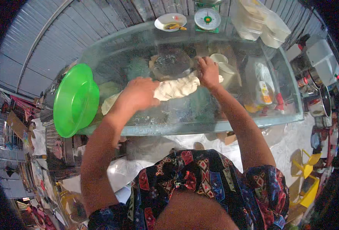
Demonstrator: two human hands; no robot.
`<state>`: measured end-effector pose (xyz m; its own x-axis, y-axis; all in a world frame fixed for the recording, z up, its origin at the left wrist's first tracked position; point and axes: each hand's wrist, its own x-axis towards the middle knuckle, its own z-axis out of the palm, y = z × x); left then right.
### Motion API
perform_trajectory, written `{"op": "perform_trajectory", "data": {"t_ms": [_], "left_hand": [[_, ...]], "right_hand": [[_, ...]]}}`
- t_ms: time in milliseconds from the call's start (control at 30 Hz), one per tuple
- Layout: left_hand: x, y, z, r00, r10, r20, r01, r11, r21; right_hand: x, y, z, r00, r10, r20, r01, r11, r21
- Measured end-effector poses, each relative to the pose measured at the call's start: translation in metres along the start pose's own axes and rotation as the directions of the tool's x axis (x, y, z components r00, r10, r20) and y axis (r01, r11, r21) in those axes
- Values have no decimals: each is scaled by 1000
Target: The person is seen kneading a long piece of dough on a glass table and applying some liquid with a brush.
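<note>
A long, pale roll of dough (176,87) lies across the glass top of a counter (200,115). My left hand (140,94) presses down on its left part, fingers curled over it. Over at the dough's right end, my right hand (208,72) grips and pins it to the glass. More pale dough (109,103) shows to the left of my left wrist.
A green plastic bowl (75,100) sits tilted at the counter's left end. At the far edge stand a white dish with food (170,21), a round-dial kitchen scale (207,19) and stacked clear containers (259,21). Pots and bottles crowd the right side (317,99).
</note>
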<state>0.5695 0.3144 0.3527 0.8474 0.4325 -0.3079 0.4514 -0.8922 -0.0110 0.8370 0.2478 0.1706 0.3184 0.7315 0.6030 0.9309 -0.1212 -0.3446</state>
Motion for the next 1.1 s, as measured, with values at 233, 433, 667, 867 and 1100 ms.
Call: {"op": "perform_trajectory", "data": {"t_ms": [233, 433, 667, 867, 1100], "left_hand": [[17, -70, 104, 971, -234, -49, 208, 928, -311], [11, -57, 136, 924, -245, -294, 200, 964, -176], [22, -70, 165, 818, -187, -545, 83, 974, -210], [37, -88, 157, 842, -153, -517, 50, 977, -208], [52, -99, 119, 929, -319, -186, 178, 829, -531]], "right_hand": [[50, -59, -28, 864, -93, 495, 255, 929, -268], [30, -164, -8, 688, -191, 700, 184, 979, 86], [-3, -166, 29, 795, -218, 566, 305, 950, -63], [8, -168, 53, 846, -70, 529, 162, 978, -130], [46, -160, 66, 770, 44, 637, 5, 997, -74]]}}
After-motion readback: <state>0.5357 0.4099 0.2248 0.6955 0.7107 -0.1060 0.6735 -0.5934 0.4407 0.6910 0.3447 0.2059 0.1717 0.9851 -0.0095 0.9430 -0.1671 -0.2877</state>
